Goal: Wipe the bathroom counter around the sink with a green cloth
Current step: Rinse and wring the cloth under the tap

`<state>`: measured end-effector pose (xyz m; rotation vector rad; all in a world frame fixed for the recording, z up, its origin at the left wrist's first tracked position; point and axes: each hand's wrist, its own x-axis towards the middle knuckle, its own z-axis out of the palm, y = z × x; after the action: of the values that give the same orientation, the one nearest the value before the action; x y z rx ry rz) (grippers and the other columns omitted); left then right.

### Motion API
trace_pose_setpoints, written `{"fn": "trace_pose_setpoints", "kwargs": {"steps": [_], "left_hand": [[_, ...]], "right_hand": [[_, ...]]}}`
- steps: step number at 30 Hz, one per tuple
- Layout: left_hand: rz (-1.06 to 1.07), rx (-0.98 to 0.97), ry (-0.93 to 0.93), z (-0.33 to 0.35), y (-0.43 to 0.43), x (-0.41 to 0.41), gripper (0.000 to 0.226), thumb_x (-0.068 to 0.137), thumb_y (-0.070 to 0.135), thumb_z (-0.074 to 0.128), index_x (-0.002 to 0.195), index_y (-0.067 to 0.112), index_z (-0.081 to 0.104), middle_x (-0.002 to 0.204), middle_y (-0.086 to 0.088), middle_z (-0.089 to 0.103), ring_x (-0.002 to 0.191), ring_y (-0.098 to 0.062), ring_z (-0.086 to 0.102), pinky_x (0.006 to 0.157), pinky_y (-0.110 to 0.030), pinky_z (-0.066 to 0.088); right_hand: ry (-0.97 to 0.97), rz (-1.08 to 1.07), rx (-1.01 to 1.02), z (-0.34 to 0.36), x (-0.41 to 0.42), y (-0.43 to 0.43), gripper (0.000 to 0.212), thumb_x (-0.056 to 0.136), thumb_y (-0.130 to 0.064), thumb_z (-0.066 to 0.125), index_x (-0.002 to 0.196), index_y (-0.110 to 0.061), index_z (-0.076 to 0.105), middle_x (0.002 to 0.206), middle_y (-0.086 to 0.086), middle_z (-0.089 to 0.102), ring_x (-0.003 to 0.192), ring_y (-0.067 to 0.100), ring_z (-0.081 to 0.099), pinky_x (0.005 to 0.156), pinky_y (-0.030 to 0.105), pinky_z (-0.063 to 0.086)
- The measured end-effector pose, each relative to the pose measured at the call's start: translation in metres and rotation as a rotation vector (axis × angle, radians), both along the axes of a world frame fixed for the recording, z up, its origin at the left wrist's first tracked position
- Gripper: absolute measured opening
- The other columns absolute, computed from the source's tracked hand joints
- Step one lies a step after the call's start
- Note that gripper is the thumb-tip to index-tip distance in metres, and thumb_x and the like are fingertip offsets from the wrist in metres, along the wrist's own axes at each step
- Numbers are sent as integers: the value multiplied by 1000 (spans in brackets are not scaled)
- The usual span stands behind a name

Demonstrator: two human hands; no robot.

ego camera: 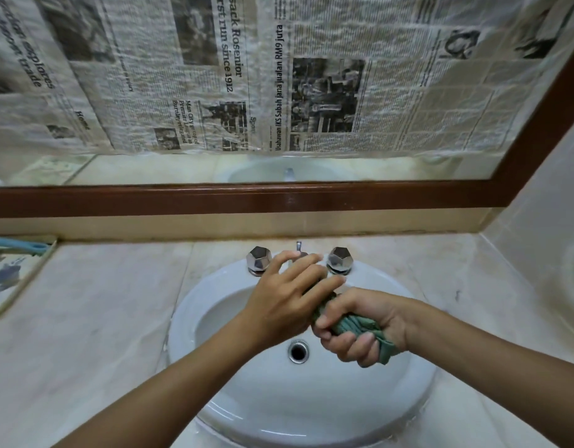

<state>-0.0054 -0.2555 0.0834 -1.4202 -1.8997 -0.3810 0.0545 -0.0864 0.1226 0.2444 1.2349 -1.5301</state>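
A pale marble table (85,334) fills the lower frame, with a white oval ceramic sink (311,405) set into it at bottom centre and a round metal drain (298,351) in the basin. Above the basin, the right hand (372,315) has its grip curled tight round a twisted green cloth (353,324). The left hand (279,302) wraps its grip over the cloth's upper end. Behind them stand a faceted chrome knob (259,258) and a second chrome knob (340,258). A patterned tray (14,286) lies at the left edge. Beyond, a brown wooden mirror frame (279,202) runs across, and newspaper sheets (279,76) cover the glass.
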Motion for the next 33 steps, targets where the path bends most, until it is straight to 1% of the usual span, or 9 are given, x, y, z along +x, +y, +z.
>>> {"fn": "trace_pose_setpoints", "kwargs": {"steps": [2, 5, 9, 12, 18, 23, 28, 31, 33], "left_hand": [[-64, -32, 3, 6, 3, -11, 28, 75, 7, 56, 100, 8, 68, 71, -4, 62, 61, -25, 59, 64, -33, 44], [43, -264, -146, 15, 5, -16, 45, 67, 14, 51, 109, 7, 64, 63, -5, 64, 45, -27, 57, 44, -26, 40], [441, -495, -614, 22, 18, -14, 60, 78, 11, 55, 134, 18, 35, 90, -6, 60, 86, -32, 60, 61, -32, 38], [404, -530, -1026, 19, 22, -28, 43, 76, 10, 56, 117, 15, 45, 83, -3, 56, 78, -23, 59, 55, -29, 42], [206, -695, -1467, 20, 9, -35, 27, 81, 2, 63, 107, 6, 56, 71, -5, 53, 52, -13, 48, 42, -18, 41], [298, -588, -1257, 13, -3, -34, 45, 79, 17, 70, 119, 23, 51, 88, -2, 63, 69, -15, 58, 58, -25, 50], [287, -76, -267, -20, -15, -6, 53, 79, 23, 65, 130, 21, 53, 138, -3, 54, 124, -23, 52, 89, -39, 41], [203, 80, -90, -32, -8, 0, 44, 85, 20, 59, 129, 16, 53, 130, -5, 61, 128, -23, 51, 91, -41, 42], [114, 179, -71, -21, 0, -4, 29, 93, 27, 46, 117, 14, 54, 103, -6, 67, 104, -25, 62, 85, -40, 45]], "right_hand": [[-1, 37, 2, 4, -1, 4, 14, 83, -20, 51, 70, -14, 49, 51, -3, 38, 33, 3, 27, 33, 11, 18], [137, -22, 199, 8, -6, 7, 16, 79, -17, 56, 67, -14, 47, 51, 0, 40, 32, 5, 29, 33, 12, 20], [886, -134, 875, -2, -14, -10, 16, 74, -18, 66, 75, -19, 51, 60, 0, 51, 44, 12, 47, 41, 20, 36], [1455, 151, 1217, -28, -17, -9, 38, 75, -41, 52, 106, -21, 50, 75, -1, 52, 73, 27, 58, 58, 36, 52], [1918, 305, 1138, -44, -17, -8, 37, 74, -41, 44, 88, -11, 59, 66, 5, 59, 47, 30, 51, 42, 25, 24], [1415, 128, 1018, -44, -22, -16, 44, 77, -53, 42, 92, -15, 58, 70, 3, 55, 60, 21, 51, 54, 36, 44], [507, -349, 356, -29, -22, -7, 24, 91, -32, 49, 79, -12, 53, 54, 2, 38, 36, 12, 28, 37, 19, 20], [95, -262, -112, -23, -24, 3, 25, 86, -35, 53, 82, -11, 55, 52, -2, 38, 34, 5, 26, 30, 13, 17], [-17, -101, -357, -20, -25, 4, 24, 83, -32, 60, 87, -8, 57, 53, -1, 42, 36, 6, 26, 31, 12, 19]]}}
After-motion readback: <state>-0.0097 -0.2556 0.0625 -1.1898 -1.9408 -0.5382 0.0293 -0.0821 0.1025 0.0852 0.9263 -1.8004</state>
